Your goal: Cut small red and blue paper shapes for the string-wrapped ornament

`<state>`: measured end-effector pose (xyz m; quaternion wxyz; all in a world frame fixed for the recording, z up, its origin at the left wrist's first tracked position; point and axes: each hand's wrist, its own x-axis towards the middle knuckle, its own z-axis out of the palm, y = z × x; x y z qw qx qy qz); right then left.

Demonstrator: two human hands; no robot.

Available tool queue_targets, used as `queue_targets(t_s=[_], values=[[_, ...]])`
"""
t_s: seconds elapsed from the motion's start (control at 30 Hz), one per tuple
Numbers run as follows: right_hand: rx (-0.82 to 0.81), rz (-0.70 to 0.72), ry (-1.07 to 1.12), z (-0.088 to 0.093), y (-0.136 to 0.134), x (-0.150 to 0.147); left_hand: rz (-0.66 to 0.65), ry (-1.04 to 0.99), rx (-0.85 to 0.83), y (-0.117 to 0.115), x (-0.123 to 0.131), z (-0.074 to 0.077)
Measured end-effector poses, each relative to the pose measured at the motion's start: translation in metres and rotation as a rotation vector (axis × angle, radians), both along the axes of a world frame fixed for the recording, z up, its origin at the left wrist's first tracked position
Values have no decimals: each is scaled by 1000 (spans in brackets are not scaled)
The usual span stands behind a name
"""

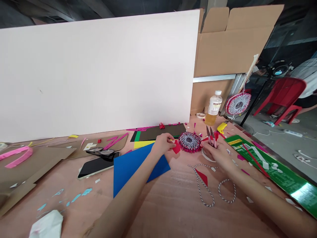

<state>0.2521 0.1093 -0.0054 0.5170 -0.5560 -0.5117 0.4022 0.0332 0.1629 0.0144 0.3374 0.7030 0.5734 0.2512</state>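
The fringed woven disc (190, 142) sits at the desk (168, 205), between the two hands. Just left of the disc, the left hand (163, 144) has its grip pinched narrow on a red piece (176, 147). Just right of the disc, the right hand (213, 150) holds scissors (211, 136), blades pointing up. Striped cord (199, 188) loops in front of the disc; blue card (131, 167) lies to its left, a bottle (214, 108) behind it to the right.

Both forearms (133, 175) are bare (hands (162, 143) too).
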Motion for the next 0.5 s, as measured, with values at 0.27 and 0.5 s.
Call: queue_targets(t_s=[0.27, 0.5], values=[[-9, -12, 18, -6, 3, 2, 14, 322, 82, 8, -38, 18], [15, 18, 37, -8, 1, -2, -59, 515, -155, 14, -102, 28]])
